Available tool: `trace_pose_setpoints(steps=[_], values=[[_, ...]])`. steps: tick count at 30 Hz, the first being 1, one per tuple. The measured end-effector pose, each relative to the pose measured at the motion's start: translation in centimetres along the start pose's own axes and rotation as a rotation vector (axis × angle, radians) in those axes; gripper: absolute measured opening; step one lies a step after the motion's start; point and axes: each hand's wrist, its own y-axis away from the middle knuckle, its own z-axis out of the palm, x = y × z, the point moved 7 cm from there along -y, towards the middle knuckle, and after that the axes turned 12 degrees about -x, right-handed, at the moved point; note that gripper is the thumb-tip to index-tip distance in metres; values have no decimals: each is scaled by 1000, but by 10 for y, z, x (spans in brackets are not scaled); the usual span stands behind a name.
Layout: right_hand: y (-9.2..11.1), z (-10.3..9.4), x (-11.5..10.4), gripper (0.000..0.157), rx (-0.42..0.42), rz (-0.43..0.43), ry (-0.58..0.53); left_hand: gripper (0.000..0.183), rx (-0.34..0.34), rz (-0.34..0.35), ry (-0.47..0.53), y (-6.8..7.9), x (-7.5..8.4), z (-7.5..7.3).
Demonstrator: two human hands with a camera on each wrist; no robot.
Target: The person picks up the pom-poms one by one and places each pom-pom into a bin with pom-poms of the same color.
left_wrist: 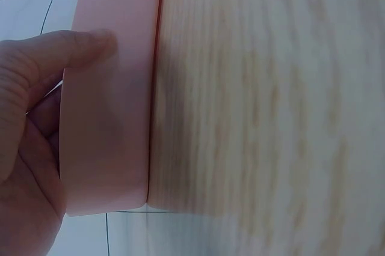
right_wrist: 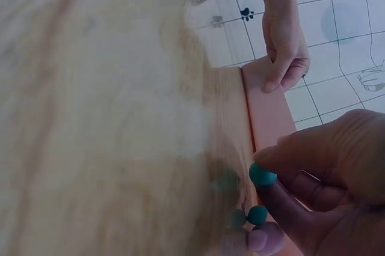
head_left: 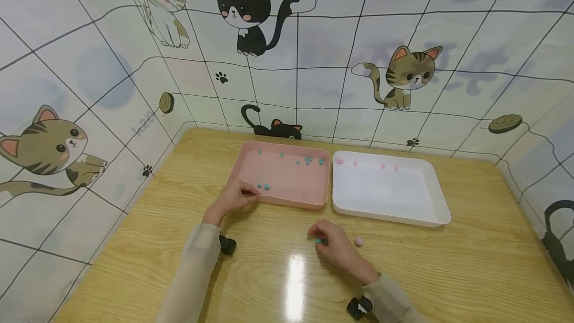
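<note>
My left hand [head_left: 234, 196] grips the pink tray [head_left: 293, 198] by its near wall at the left corner. In the left wrist view the thumb [left_wrist: 90, 48] lies on the outside of that wall, with the other fingers behind it. Over the table in front of the trays, my right hand [head_left: 338, 248] pinches a small teal ball [right_wrist: 263, 173] between thumb and finger. Another teal ball [right_wrist: 257, 214] lies close below it in the right wrist view, beside pink balls [right_wrist: 271, 237]. Several teal balls [head_left: 266, 187] are spread in the pink tray.
A white tray [head_left: 390, 216] stands right of the pink one, with several pink balls [head_left: 355, 163] along its far side. One pink ball [head_left: 359, 242] lies on the wooden table [head_left: 471, 263] beside my right hand. Cat-printed walls [head_left: 332, 54] border the table.
</note>
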Motion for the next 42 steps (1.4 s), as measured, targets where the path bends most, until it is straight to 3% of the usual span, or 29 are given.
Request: trace_pose_setpoints(steps=[13,20,27,42], values=[[-9,-17,-9,23,93,7,-55,4,1,16,5,0,-1,0],[-18,-30,-18,23,150,-58,-61,4,3,22,7,0,-1,1],[-26,-39,-23,23,196,-64,-62,4,5,35,-4,0,-1,0],[-47,-51,-20,19,237,-12,-118,4,8,17,2,-1,0,1]])
